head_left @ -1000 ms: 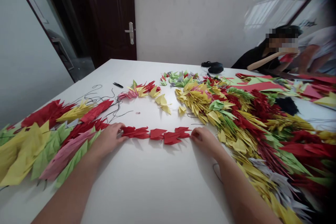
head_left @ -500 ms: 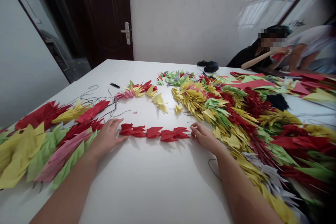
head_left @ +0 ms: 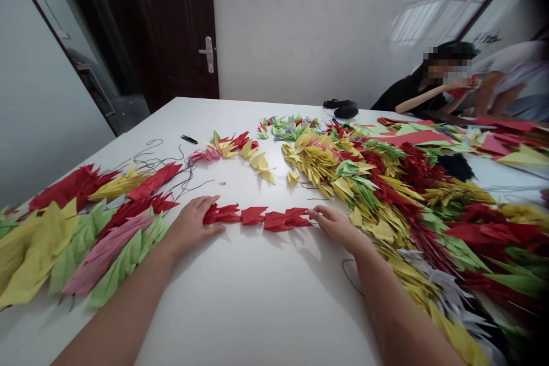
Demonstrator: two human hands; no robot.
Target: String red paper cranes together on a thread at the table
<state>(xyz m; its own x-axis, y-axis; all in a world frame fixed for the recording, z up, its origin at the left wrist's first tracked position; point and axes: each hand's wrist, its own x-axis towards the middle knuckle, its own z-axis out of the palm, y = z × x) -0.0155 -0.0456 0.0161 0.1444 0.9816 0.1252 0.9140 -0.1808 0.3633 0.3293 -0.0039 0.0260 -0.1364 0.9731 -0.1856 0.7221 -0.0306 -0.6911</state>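
A row of red folded-paper pieces [head_left: 255,215] lies across the white table [head_left: 257,297] between my hands. At its left end is my left hand [head_left: 195,224], thumb and fingers spread apart around the last red piece, touching it. My right hand [head_left: 332,223] is at the other end, its thumb and fingertips pressed together beside the last red piece; whatever they pinch is too small to make out. A thin dark cord [head_left: 349,277] curls on the table by my right forearm.
Folded-paper strands [head_left: 64,240] and loose black cords lie on the left. A large colourful heap [head_left: 377,206] fills the right. Beyond my hands are small black snips [head_left: 189,139] and yellow pieces [head_left: 261,167]. Two people [head_left: 433,88] are at the far right.
My left hand has moved right, onto the left end of the red row. My right hand has hardly moved, staying at the right end.
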